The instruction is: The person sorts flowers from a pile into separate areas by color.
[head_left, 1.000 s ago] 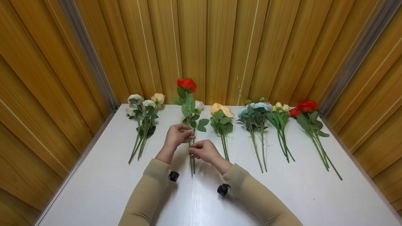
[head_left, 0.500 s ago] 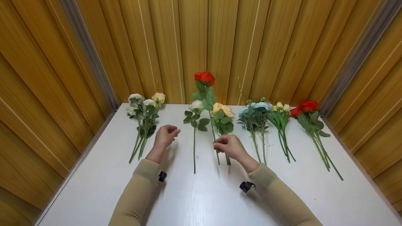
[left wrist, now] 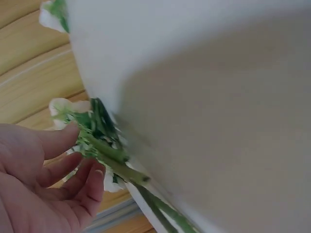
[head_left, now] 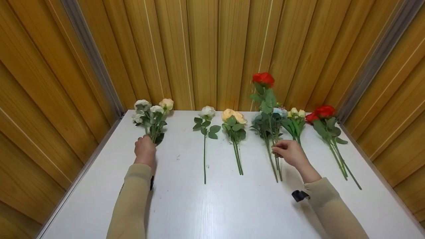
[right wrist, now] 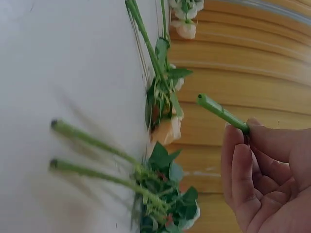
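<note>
My right hand [head_left: 289, 152] pinches the stem of a red rose [head_left: 263, 79] between thumb and fingertips. The rose stands upright above the light blue flowers [head_left: 279, 112]. In the right wrist view, its cut stem end [right wrist: 221, 112] sticks out past the fingers. My left hand [head_left: 145, 150] is at the stems of the white flowers [head_left: 142, 103] on the left. Seen from the left wrist, the thumb and fingers stand apart beside the green stems [left wrist: 129, 172], loosely curved. A peach flower [head_left: 166, 104] lies with this bunch.
On the white table [head_left: 186, 212] lie a single white flower [head_left: 208, 112], peach flowers [head_left: 232, 116], pale yellow tulips [head_left: 296, 113] and red roses [head_left: 323, 112], heads toward the wood-panelled back wall [head_left: 202, 49]. Grey posts [head_left: 373, 59] mark the back corners.
My right hand has taken the red rose from my left and carried it right, past the peach flowers to the blue ones. My left hand has let go and moved left to the white bunch.
</note>
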Motion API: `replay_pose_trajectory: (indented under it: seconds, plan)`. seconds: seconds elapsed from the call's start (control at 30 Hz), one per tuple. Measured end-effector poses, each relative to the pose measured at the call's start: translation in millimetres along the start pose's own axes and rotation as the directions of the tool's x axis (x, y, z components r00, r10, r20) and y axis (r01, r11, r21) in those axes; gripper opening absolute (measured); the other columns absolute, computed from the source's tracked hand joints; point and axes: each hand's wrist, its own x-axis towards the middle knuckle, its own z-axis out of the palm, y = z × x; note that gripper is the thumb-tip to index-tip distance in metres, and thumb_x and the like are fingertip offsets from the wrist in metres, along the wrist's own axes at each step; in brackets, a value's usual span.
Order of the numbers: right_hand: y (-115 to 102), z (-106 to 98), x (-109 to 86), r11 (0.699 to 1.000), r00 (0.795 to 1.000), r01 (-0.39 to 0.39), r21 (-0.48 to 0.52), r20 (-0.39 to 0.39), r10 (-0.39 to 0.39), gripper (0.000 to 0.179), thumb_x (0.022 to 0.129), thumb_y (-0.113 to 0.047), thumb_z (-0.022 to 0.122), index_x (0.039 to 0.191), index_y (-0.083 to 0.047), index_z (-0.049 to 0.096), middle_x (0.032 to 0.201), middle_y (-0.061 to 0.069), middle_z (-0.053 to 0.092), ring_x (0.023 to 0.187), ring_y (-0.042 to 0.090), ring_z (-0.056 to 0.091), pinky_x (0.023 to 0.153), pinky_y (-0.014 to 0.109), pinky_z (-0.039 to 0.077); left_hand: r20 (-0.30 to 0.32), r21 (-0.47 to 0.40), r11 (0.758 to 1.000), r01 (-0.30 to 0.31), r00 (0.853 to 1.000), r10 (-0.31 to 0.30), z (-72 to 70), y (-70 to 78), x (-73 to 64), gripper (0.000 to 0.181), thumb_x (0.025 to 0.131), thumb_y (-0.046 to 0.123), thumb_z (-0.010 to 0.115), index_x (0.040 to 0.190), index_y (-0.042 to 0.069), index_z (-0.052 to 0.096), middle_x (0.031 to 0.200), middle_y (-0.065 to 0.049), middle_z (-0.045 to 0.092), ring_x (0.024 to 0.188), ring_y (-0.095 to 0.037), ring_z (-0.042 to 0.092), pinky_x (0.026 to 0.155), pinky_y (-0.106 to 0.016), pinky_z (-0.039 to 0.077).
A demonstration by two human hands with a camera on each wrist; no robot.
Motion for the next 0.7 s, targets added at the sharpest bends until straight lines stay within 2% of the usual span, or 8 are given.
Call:
replay_pose_trajectory:
  seconds: [0.03, 0.17, 0.27, 0.4, 0.53, 0.6, 0.7]
  plan:
    - [4, -7, -1.2, 1.0, 1.0, -0.003, -0.013, -0.008, 0.003, 0.023, 0.101, -0.015, 0.067, 0.112, 0.005, 0.073, 0.099, 0.016, 0.076, 0.08, 0.012, 0.069, 0.082, 0.044, 0.062, 0.019, 0.012, 1.0, 0.005, 1.0, -0.005, 0.6, -1.9, 0.0, 0.034, 0.096, 0.008, 0.069, 0.121, -0.015, 0.062, 0.118, -0.037, 0.063, 0.113, -0.052, 0.063, 0.094, -0.059, 0.054]
    - [20, -33, -6.1, 0.998, 0.999, -0.034, -0.053, -0.038, 0.032, 0.026, 0.102, -0.017, 0.066, 0.115, 0.005, 0.073, 0.1, 0.017, 0.076, 0.08, 0.012, 0.069, 0.079, 0.038, 0.061, 0.085, 0.067, 0.998, 0.023, 0.996, -0.029, 1.1, -4.4, -1.7, 0.023, 0.098, 0.001, 0.06, 0.116, -0.013, 0.066, 0.115, -0.034, 0.067, 0.108, -0.047, 0.068, 0.091, -0.055, 0.057]
    - [32, -52, -8.5, 0.992, 0.995, -0.082, -0.097, -0.073, 0.075, 0.028, 0.102, -0.018, 0.065, 0.116, 0.005, 0.072, 0.1, 0.019, 0.076, 0.081, 0.014, 0.069, 0.073, 0.032, 0.059, 0.093, 0.11, 0.994, 0.025, 0.995, -0.035, -1.3, -3.0, -3.1, 0.023, 0.099, -0.003, 0.053, 0.115, -0.012, 0.067, 0.115, -0.033, 0.067, 0.108, -0.046, 0.068, 0.09, -0.053, 0.057]
    - [50, -79, -10.8, 0.974, 0.981, -0.154, -0.164, -0.145, 0.131, 0.031, 0.103, -0.02, 0.064, 0.117, 0.007, 0.07, 0.104, 0.025, 0.074, 0.088, 0.027, 0.071, 0.07, 0.03, 0.054, 0.078, 0.143, 0.99, 0.017, 0.997, -0.029, -7.2, 1.1, -3.5, 0.025, 0.099, -0.001, 0.053, 0.115, -0.012, 0.068, 0.118, -0.034, 0.065, 0.107, -0.046, 0.068, 0.087, -0.054, 0.058]
    - [73, -104, -12.8, 0.95, 0.959, -0.21, -0.231, -0.24, 0.153, 0.031, 0.103, -0.019, 0.062, 0.115, 0.009, 0.069, 0.107, 0.029, 0.073, 0.094, 0.038, 0.068, 0.066, 0.032, 0.052, 0.068, 0.121, 0.992, 0.026, 0.997, -0.035, -13.8, 6.3, -4.2, 0.029, 0.101, 0.003, 0.05, 0.117, -0.012, 0.067, 0.118, -0.034, 0.066, 0.105, -0.046, 0.069, 0.085, -0.055, 0.059]
    - [85, -114, -12.7, 0.938, 0.946, -0.239, -0.25, -0.277, 0.167, 0.03, 0.103, -0.018, 0.062, 0.114, 0.009, 0.07, 0.105, 0.029, 0.072, 0.091, 0.039, 0.065, 0.061, 0.031, 0.049, 0.07, 0.084, 0.996, 0.034, 0.997, -0.04, -17.6, 9.3, -7.1, 0.028, 0.1, 0.004, 0.05, 0.115, -0.012, 0.067, 0.115, -0.033, 0.069, 0.104, -0.045, 0.07, 0.084, -0.054, 0.059]
    - [98, -125, -11.1, 0.92, 0.931, -0.292, -0.263, -0.299, 0.21, 0.031, 0.102, -0.017, 0.062, 0.112, 0.011, 0.069, 0.1, 0.028, 0.071, 0.086, 0.035, 0.061, 0.061, 0.031, 0.046, 0.103, -0.007, 0.999, 0.052, 0.993, -0.051, -23.0, 13.7, -12.5, 0.026, 0.099, 0.003, 0.05, 0.113, -0.011, 0.067, 0.107, -0.03, 0.073, 0.091, -0.038, 0.073, 0.072, -0.045, 0.059]
